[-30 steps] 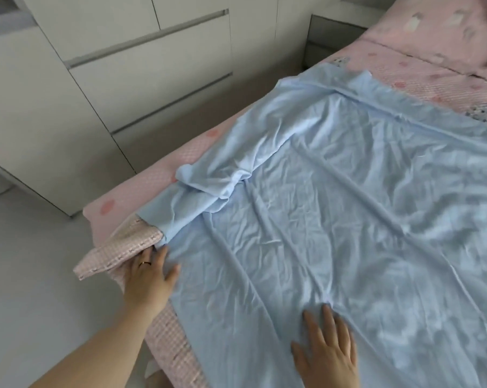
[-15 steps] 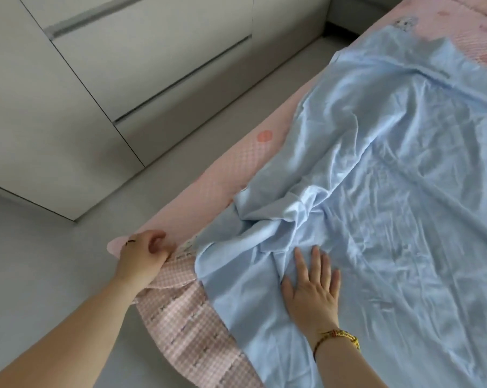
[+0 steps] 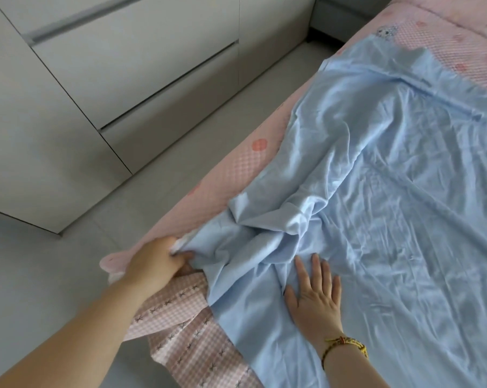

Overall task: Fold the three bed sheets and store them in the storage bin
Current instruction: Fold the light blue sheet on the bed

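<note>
Left hand (image 3: pixel 155 261) clenched on blue sheet (image 3: pixel 390 219) corner — bunched folds just right of grip; right hand (image 3: pixel 315 292) flat, released, pressing sheet.

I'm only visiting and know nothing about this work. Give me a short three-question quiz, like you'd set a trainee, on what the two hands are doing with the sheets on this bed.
1. True or false: the right hand lies flat, fingers straight, on the blue sheet.
2. What does the left hand grip? A) the blue sheet's bunched edge B) a pillow C) a storage bin lid
3. Fill in: the yellow bracelet is on the ___ wrist.
Key: 1 true; 2 A; 3 right.
</note>
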`<state>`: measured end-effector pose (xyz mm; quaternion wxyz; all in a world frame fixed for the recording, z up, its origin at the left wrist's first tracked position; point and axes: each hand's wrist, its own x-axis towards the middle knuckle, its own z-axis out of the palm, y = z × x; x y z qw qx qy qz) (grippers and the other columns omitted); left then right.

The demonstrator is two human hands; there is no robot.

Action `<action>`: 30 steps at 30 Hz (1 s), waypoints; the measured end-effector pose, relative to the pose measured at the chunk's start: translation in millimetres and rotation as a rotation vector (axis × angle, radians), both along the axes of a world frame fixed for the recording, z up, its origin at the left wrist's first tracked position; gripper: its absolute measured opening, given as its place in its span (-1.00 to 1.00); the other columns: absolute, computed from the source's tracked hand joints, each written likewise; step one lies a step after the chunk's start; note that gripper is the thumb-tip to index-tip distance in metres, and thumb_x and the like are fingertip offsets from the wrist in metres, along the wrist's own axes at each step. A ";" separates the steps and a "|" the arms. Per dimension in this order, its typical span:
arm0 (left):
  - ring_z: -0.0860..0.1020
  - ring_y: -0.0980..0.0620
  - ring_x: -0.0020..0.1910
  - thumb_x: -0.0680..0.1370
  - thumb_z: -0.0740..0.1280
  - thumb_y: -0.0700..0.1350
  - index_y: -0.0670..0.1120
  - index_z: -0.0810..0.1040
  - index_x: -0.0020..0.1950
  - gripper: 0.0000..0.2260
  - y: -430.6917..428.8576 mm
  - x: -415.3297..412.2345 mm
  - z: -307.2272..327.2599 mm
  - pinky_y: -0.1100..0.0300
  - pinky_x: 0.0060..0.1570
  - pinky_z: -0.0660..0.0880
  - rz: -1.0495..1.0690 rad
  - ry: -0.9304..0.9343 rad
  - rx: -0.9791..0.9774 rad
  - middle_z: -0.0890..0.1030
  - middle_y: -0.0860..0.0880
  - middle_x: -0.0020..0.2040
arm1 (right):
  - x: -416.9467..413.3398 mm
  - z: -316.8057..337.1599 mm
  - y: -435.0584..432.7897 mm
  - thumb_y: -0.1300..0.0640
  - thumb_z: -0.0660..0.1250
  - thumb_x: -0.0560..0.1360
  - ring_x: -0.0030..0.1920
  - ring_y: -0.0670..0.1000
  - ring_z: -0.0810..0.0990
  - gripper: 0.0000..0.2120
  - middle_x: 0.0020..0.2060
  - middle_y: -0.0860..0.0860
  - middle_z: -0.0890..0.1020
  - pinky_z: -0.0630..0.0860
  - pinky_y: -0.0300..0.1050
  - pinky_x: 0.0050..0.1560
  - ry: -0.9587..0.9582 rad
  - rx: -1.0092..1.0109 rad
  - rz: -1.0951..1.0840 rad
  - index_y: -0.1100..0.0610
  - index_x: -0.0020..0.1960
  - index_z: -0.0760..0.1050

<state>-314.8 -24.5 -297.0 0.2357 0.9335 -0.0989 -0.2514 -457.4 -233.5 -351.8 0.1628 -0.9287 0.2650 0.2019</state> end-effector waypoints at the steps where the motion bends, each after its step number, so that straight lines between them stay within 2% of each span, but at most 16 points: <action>1: 0.55 -0.09 -0.18 0.52 0.31 -0.12 0.02 0.43 -0.34 -0.77 4.4 5.2 4.8 0.17 -0.27 0.34 0.047 -0.053 -0.038 0.53 -0.04 -0.33 | -0.4 -0.1 -0.1 -0.24 -0.53 0.08 0.47 0.02 -0.37 -0.06 0.48 0.01 -0.33 -0.50 -0.07 0.29 -0.002 0.001 0.006 -0.06 0.47 -0.37; 3: 0.57 -0.21 -0.07 0.51 0.32 -0.12 -0.11 0.55 -0.17 -0.90 19.6 24.0 14.8 0.08 -0.18 0.37 0.172 -0.238 -0.065 0.59 -0.20 -0.20 | -1.9 -0.7 0.2 -0.25 -0.53 0.08 0.47 0.02 -0.37 -0.10 0.48 0.01 -0.33 -0.59 -0.12 0.21 -0.012 0.012 0.010 -0.02 0.42 -0.46; 5: 0.55 -0.30 -0.08 0.54 0.28 -0.09 -0.21 0.55 -0.01 -0.81 37.7 48.2 27.8 0.04 -0.17 0.38 0.280 -0.403 0.022 0.59 -0.29 -0.12 | -2.3 0.7 -0.4 -0.25 -0.53 0.08 0.47 0.02 -0.37 -0.13 0.47 0.00 -0.33 -0.65 -0.16 0.13 -0.016 0.015 0.021 0.00 0.37 -0.50; 7: 0.53 -0.33 -0.17 0.56 0.25 -0.07 -0.27 0.52 -0.03 -0.75 50.6 69.7 32.2 0.01 -0.19 0.42 0.249 -0.511 0.181 0.57 -0.35 -0.18 | -3.0 0.5 -1.8 -0.26 -0.54 0.08 0.47 0.03 -0.36 -0.08 0.45 -0.04 -0.36 -0.61 -0.12 0.20 -0.034 0.013 0.035 -0.02 0.43 -0.44; 9: 0.53 -0.33 -0.12 0.55 0.25 -0.11 -0.29 0.53 -0.01 -0.77 49.7 79.1 26.1 0.00 -0.13 0.38 0.142 -0.518 0.377 0.57 -0.38 -0.13 | -4.3 -4.0 -3.8 -0.26 -0.54 0.08 0.45 0.00 -0.39 -0.07 0.43 -0.06 -0.37 -0.65 -0.14 0.17 -0.037 0.011 0.052 0.05 0.42 -0.47; 11: 0.46 -0.30 0.14 0.55 0.24 -0.17 -0.22 0.48 0.23 -0.72 40.4 81.1 14.3 -0.02 0.07 0.32 0.159 -0.416 0.451 0.52 -0.35 0.13 | -3.9 -6.1 -4.7 -0.26 -0.55 0.08 0.37 -0.08 -0.46 -0.14 0.40 -0.08 -0.40 -0.75 -0.21 -0.02 -0.048 0.013 0.058 0.13 0.30 -0.53; 14: 0.39 -0.26 0.28 0.57 0.22 -0.13 -0.18 0.30 0.41 -0.58 16.8 71.5 1.3 -0.03 0.22 0.33 0.248 -0.228 0.249 0.41 -0.29 0.33 | -2.3 -6.7 -5.5 -0.26 -0.55 0.08 0.28 -0.12 -0.48 -0.17 0.27 -0.10 -0.48 -0.77 -0.24 -0.11 -0.042 0.023 0.066 0.14 0.24 -0.54; 17: 0.30 -0.13 0.40 0.56 0.24 -0.06 -0.18 0.27 0.43 -0.53 -14.2 39.1 -17.6 0.08 0.34 0.23 0.108 -0.095 -0.018 0.32 -0.18 0.43 | -3.3 -10.1 -5.3 -0.28 -0.50 0.10 0.32 -0.10 -0.49 -0.14 0.27 -0.06 -0.46 -0.77 -0.26 -0.09 -0.089 0.062 0.005 0.18 0.28 -0.49; 18: 0.23 -0.08 0.44 0.56 0.23 -0.01 -0.15 0.21 0.46 -0.49 -23.3 27.9 -23.3 0.11 0.39 0.16 0.055 -0.059 -0.007 0.24 -0.13 0.47 | -4.0 -17.8 -5.8 -0.28 -0.44 0.16 0.39 -0.07 -0.43 -0.12 0.35 0.00 -0.38 -0.75 -0.27 0.00 -0.149 -0.018 0.024 0.19 0.34 -0.40; 19: 0.15 -0.05 0.47 0.57 0.20 0.04 -0.10 0.15 0.48 -0.46 -29.6 20.1 -28.8 0.12 0.42 0.10 0.012 -0.052 0.051 0.15 -0.09 0.51 | -2.9 -16.3 -7.5 -0.27 -0.32 0.24 0.45 -0.02 -0.23 -0.14 0.45 0.10 -0.15 -0.67 -0.24 0.16 -0.116 -0.060 0.061 0.19 0.42 -0.20; 20: 0.10 -0.03 0.49 0.57 0.18 0.09 -0.07 0.10 0.49 -0.44 -32.7 17.0 -35.0 0.12 0.45 0.06 -0.010 -0.065 0.111 0.10 -0.07 0.52 | 0.4 -8.0 -6.4 -0.24 -0.18 0.31 0.41 0.02 0.01 -0.19 0.44 0.18 0.16 -0.53 -0.21 0.30 -0.009 0.035 0.041 0.19 0.43 0.04; 21: 0.09 -0.03 0.49 0.56 0.17 0.12 -0.05 0.08 0.50 -0.42 -34.7 17.9 -38.4 0.10 0.46 0.05 -0.006 -0.074 0.148 0.08 -0.06 0.52 | 2.7 -1.2 -4.2 -0.23 -0.11 0.33 0.37 0.03 0.10 -0.24 0.39 0.20 0.30 -0.46 -0.19 0.35 0.027 0.064 0.043 0.18 0.41 0.13; 24: 0.16 -0.09 0.47 0.51 0.26 0.12 -0.10 0.08 0.50 -0.34 -39.6 28.0 -39.5 0.04 0.42 0.15 0.129 -0.057 0.063 0.16 -0.10 0.50 | 2.8 -5.4 -3.9 -0.29 -0.33 0.26 0.41 -0.07 -0.29 -0.18 0.45 0.07 -0.16 -0.69 -0.25 0.16 -0.091 0.008 0.062 0.17 0.38 -0.25; 27: 0.21 -0.18 0.43 0.44 0.40 0.03 -0.17 0.11 0.48 -0.26 -36.3 40.9 -39.3 -0.03 0.38 0.22 0.452 -0.068 -0.093 0.22 -0.18 0.46 | -5.9 -25.4 -7.2 -0.21 -0.20 0.54 0.30 0.09 0.23 -0.38 0.30 0.16 0.43 -0.31 -0.16 0.41 -0.053 0.075 0.057 0.12 0.38 0.28; 28: 0.23 -0.20 0.42 0.42 0.42 0.02 -0.16 0.11 0.49 -0.23 -31.8 44.2 -40.5 -0.05 0.37 0.24 0.564 -0.044 -0.102 0.24 -0.20 0.45 | -8.7 -31.4 -6.5 -0.18 -0.23 0.57 0.24 0.11 0.30 -0.41 0.22 0.17 0.53 -0.24 -0.14 0.42 -0.036 0.075 0.084 0.05 0.34 0.37; 30: 0.31 -0.23 0.37 0.42 0.43 0.02 -0.15 0.13 0.48 -0.25 -22.7 48.5 -41.9 -0.05 0.31 0.29 0.677 0.020 -0.082 0.31 -0.21 0.41 | -5.1 -23.4 -6.3 -0.26 -0.37 0.52 0.32 0.11 0.25 -0.29 0.30 0.19 0.45 -0.30 -0.15 0.41 -0.043 0.058 0.058 0.04 0.41 0.27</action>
